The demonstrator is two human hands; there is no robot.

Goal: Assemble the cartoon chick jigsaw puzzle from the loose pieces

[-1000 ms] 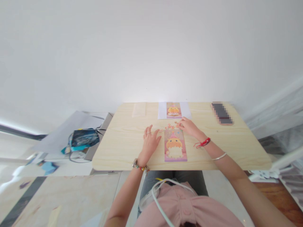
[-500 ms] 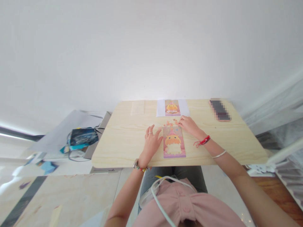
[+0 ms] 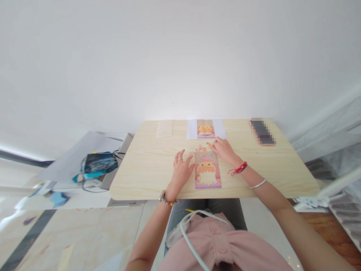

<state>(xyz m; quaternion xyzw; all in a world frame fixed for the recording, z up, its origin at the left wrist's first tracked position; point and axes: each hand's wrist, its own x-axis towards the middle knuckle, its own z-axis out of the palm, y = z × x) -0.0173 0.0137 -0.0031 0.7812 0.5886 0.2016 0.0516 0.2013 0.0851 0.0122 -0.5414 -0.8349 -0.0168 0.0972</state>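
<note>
A pink jigsaw puzzle (image 3: 207, 171) with a yellow cartoon figure lies on the light wooden table (image 3: 146, 165) in front of me. Several loose puzzle pieces (image 3: 201, 148) are scattered just beyond its far edge. My left hand (image 3: 182, 170) lies flat on the table with fingers spread, touching the puzzle's left edge. My right hand (image 3: 224, 149) rests at the puzzle's far right corner, fingertips down among the loose pieces; whether it holds one I cannot see. A printed reference picture (image 3: 205, 128) of the same figure lies on white paper at the table's far edge.
A phone (image 3: 262, 131) lies at the far right of the table. A clear plastic bag (image 3: 164, 129) lies at the far left. A dark blue bag (image 3: 99, 164) with cables sits on a low surface left of the table. A white wall stands behind.
The view has shifted slightly. My left hand has slid a little towards the puzzle's edge; my right hand stays among the loose pieces.
</note>
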